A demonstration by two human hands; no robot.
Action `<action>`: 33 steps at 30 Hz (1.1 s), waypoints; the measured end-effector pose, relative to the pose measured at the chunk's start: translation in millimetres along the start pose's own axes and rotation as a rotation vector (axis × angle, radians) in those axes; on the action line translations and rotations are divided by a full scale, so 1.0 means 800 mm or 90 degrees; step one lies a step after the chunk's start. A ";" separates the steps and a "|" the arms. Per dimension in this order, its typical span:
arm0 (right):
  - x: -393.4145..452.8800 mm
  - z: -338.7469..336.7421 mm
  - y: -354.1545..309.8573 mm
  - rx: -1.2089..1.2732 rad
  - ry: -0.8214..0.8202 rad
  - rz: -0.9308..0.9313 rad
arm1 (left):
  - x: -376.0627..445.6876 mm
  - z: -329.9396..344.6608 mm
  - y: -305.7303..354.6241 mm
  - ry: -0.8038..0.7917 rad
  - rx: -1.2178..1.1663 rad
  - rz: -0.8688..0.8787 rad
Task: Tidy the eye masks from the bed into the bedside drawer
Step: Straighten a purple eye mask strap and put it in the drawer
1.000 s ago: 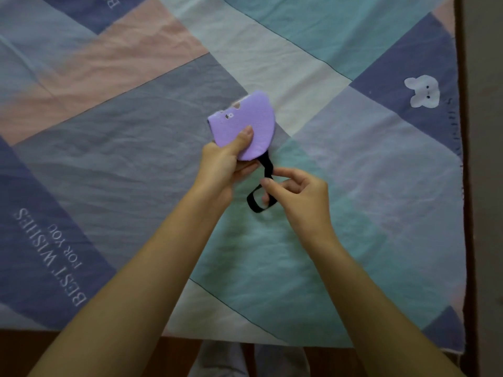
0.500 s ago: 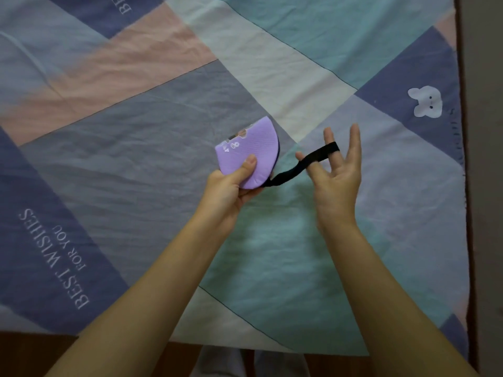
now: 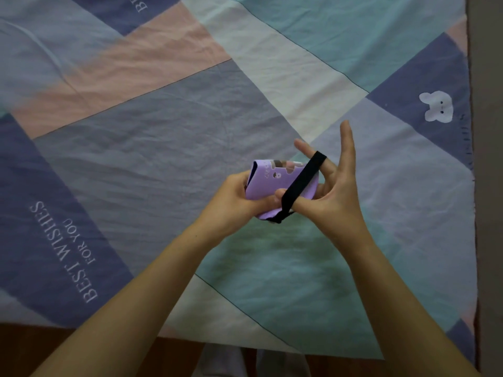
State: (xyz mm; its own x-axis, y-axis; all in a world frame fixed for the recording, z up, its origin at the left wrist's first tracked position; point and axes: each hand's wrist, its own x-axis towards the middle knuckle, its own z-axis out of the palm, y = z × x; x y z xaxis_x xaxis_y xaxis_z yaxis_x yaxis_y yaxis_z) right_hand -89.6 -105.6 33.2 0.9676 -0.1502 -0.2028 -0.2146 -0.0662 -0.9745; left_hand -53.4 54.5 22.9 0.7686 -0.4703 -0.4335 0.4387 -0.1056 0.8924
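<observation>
strap (image 3: 300,183) now stretched across the folded purple eye mask (image 3: 275,186) rather than out toward 3 o'clock, looped over straight right-hand fingers (image 3: 324,165), left hand (image 3: 239,200) gripping mask above bed (image 3: 163,148); bundling nearly done, drawer unseen.

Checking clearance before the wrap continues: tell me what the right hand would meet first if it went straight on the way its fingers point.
Probably only the quilt: the right hand points up-frame across bare fabric. Depth is unclear.
</observation>
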 end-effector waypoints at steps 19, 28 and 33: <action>0.006 0.039 -0.005 0.056 0.063 0.106 | -0.011 -0.028 0.002 0.161 -0.101 -0.057; 0.001 0.021 -0.015 -0.141 -0.137 -0.131 | -0.022 -0.044 0.007 0.085 -0.021 -0.049; 0.002 0.005 -0.040 -0.183 -0.197 -0.203 | -0.043 -0.036 0.031 -0.006 0.036 -0.032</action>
State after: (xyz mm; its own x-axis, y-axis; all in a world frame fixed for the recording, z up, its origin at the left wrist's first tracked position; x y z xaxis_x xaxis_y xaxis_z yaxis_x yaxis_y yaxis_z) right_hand -80.4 -99.6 63.6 0.9755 0.2168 0.0375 0.1106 -0.3360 -0.9353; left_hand -55.7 93.2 56.5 0.7418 -0.4717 -0.4767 0.4490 -0.1786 0.8755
